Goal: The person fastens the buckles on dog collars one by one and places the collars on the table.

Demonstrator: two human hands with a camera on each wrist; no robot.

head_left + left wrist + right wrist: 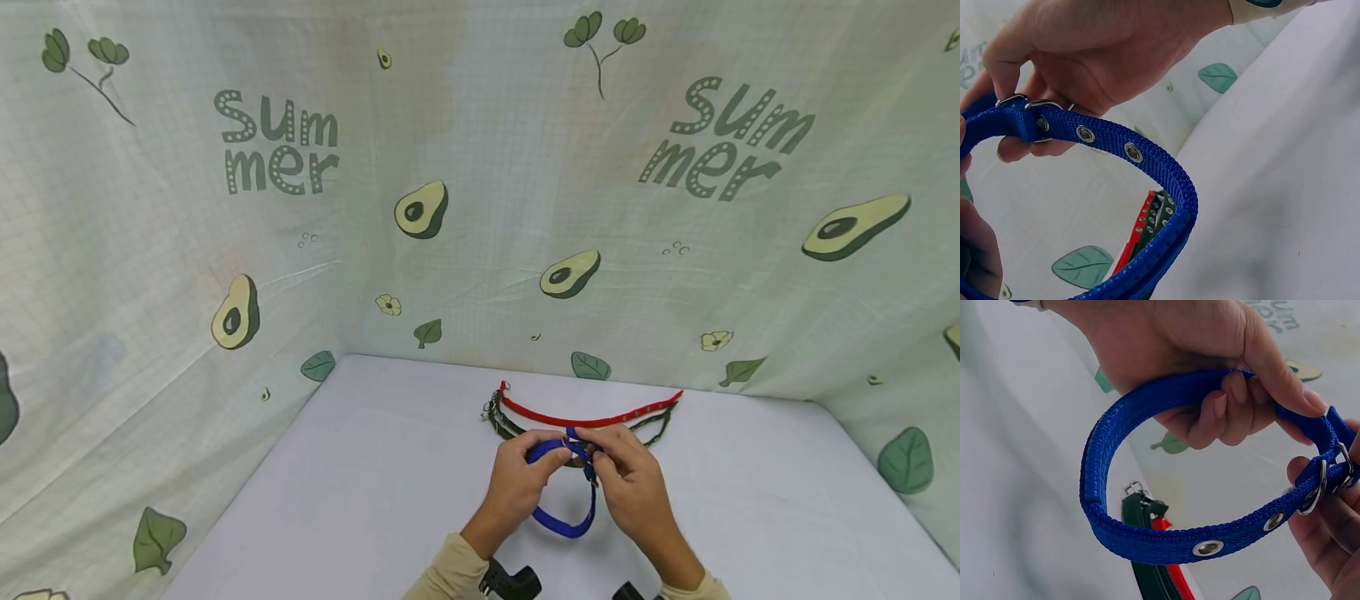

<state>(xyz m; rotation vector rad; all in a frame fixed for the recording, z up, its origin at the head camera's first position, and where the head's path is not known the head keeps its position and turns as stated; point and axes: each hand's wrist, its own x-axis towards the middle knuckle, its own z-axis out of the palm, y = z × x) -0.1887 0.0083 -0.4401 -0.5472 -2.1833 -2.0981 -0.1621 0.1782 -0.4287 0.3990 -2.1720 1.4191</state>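
A blue nylon pet collar (564, 527) with metal eyelets hangs in a loop between my two hands, above the white table. My left hand (517, 477) pinches it at the left, its fingers around the metal buckle (1044, 106) and its ring. On the other side my right hand (628, 482) pinches the strap near its end, thumb pressed along the webbing. In the right wrist view, the strap passes through the metal hardware (1317, 487). Row of eyelets (1208, 548) shows along the lower strap. Part of the buckle is hidden by fingers.
Behind my hands a red collar (585, 422) lies stretched across the table (375, 467). Dark green collars (504, 425) lie beside it, partly hidden by my hands. A printed cloth wall (480, 333) rises behind the table.
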